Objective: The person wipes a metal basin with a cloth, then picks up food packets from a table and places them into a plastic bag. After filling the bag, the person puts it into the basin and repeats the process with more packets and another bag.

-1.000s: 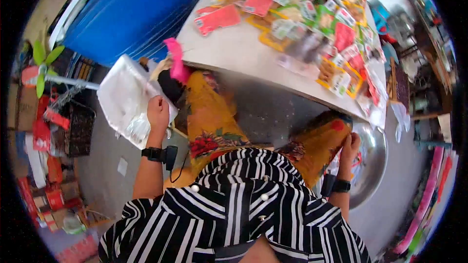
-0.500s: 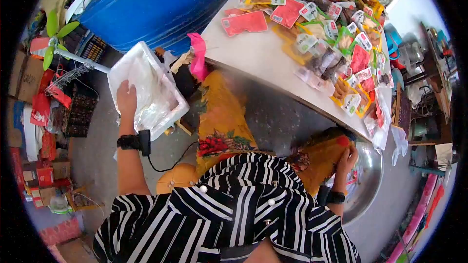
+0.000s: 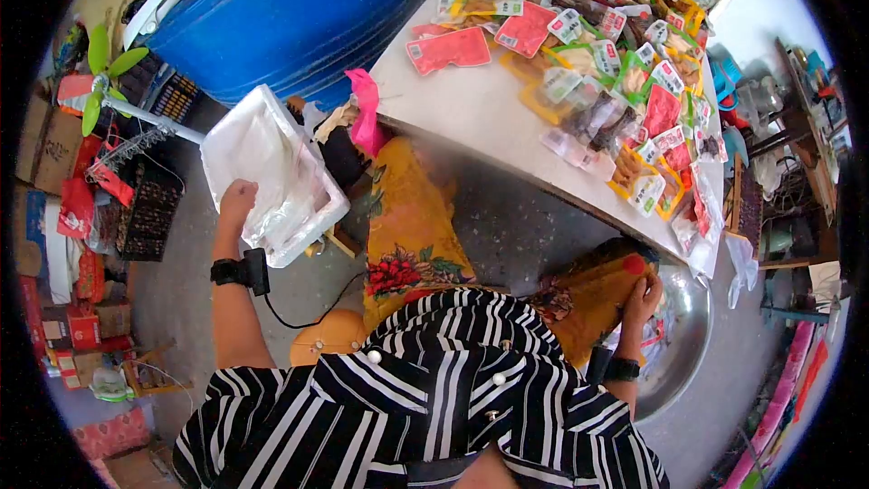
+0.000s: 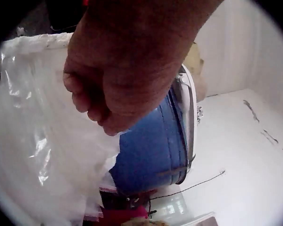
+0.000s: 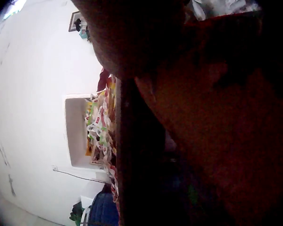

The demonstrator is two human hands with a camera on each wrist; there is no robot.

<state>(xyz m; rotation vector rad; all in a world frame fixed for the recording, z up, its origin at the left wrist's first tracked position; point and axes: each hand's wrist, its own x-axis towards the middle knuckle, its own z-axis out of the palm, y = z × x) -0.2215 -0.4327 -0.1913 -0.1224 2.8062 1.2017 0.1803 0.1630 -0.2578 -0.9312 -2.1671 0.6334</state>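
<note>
Pale table [image 3: 471, 113], scattered snack packets [image 3: 593, 54]

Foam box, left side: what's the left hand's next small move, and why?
Probably lift the clear plastic bag up out of the foam box. The left hand sits at the box's near rim with fingers curled on the plastic, which bunches loose inside the box. The right hand rests by the knee, away from it, so a one-handed pull looks likeliest.

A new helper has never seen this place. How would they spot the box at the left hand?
Find the blue barrel left of the table. Just in front of it sits a white foam box lined with clear plastic, the left hand curled at its near edge. Its neighbours are brown cartons and red packs; only it is white foam.
</note>
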